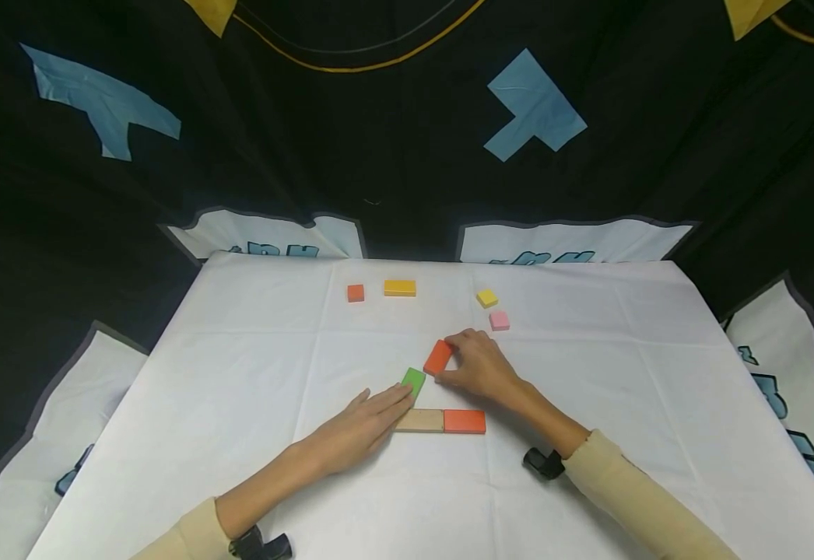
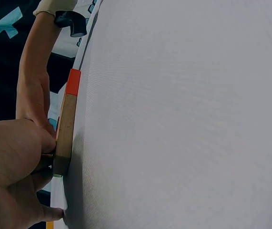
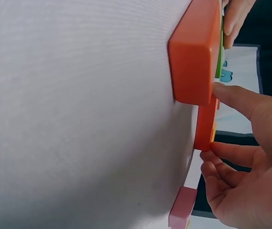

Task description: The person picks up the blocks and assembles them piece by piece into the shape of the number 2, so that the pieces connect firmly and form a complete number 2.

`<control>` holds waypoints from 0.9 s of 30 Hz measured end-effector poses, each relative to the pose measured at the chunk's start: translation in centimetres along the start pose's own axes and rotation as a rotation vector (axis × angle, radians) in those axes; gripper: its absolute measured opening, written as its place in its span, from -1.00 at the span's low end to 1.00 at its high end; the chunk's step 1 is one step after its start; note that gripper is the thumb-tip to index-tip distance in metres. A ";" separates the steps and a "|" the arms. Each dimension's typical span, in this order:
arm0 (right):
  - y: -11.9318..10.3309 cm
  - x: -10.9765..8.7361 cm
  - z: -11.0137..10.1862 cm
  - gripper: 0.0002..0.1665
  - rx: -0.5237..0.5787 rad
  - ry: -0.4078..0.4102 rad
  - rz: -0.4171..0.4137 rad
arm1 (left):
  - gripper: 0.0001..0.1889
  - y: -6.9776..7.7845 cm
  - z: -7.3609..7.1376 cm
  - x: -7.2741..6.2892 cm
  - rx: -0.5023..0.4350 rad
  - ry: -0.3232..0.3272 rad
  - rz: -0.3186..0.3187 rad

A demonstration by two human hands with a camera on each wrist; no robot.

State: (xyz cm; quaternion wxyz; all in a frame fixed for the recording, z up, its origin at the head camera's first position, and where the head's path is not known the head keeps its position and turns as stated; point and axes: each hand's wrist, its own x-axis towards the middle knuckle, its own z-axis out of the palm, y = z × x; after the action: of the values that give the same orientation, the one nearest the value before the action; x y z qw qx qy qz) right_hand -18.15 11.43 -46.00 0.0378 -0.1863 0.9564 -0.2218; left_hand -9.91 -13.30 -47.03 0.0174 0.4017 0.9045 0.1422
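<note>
Near the middle of the white table, my left hand [image 1: 358, 432] lies with fingers stretched out, its fingertips on the green block [image 1: 414, 378] and by the natural wood block [image 1: 424, 421]. A red-orange block [image 1: 464, 421] adjoins the wood block's right end, making a straight row. Beyond them, my right hand [image 1: 480, 367] pinches another red-orange block [image 1: 438, 357] between thumb and fingers. That block stands tilted close to the green block's upper corner. In the right wrist view, the thumb and fingertips touch the ends of the pinched block [image 3: 204, 124]. My left hand partly covers the green and wood blocks.
Toward the far edge of the table [image 1: 239, 373] are a small orange block [image 1: 356, 293], a longer yellow block [image 1: 400, 288], a small yellow block [image 1: 487, 298] and a pink block [image 1: 499, 320]. A dark curtain [image 1: 379, 155] hangs behind.
</note>
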 end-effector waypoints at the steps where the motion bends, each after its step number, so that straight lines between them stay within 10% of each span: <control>1: 0.0 0.0 0.0 -0.22 0.000 -0.005 0.002 | -0.46 0.0 0.0 0.0 -0.001 0.001 0.000; 27: -0.4 0.3 0.1 -0.26 0.040 -0.029 -0.045 | -0.47 0.0 -0.1 0.0 -0.015 -0.031 -0.015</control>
State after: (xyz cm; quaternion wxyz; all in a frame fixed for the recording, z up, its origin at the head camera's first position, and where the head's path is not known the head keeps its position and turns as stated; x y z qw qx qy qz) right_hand -18.26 10.92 -45.89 0.0503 -0.2104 0.9466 -0.2390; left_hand -9.93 -13.26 -46.94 0.0355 0.3968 0.9061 0.1427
